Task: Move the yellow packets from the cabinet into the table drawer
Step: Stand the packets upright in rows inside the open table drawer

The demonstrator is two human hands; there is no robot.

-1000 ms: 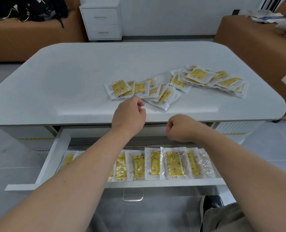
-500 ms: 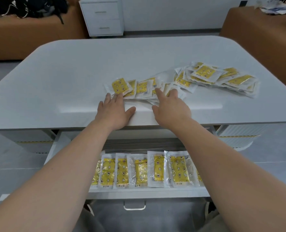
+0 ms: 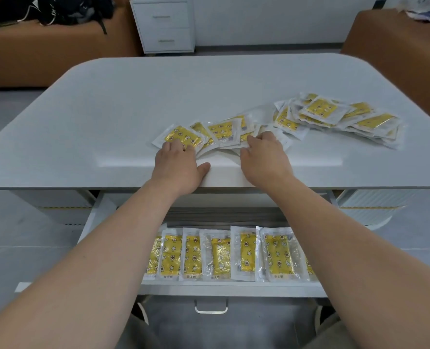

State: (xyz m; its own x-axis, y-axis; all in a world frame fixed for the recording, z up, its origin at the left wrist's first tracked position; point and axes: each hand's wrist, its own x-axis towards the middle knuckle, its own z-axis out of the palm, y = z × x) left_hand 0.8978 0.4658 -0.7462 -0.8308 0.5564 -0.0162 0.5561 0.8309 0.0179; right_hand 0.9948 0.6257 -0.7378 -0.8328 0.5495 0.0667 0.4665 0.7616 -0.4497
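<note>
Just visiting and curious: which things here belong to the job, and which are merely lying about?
Job: left hand, right hand, loose yellow packets on the table, stowed packets in the drawer.
Idle: black bag on the sofa, papers far right.

Looks like a lounge: brown sofas (image 3: 45, 54), a white low table (image 3: 158, 91), a drawer cabinet (image 3: 166, 23)

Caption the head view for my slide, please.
Head view: left hand and right hand touch yellow packets spread on the white table, above the open drawer holding a row of packets.
</note>
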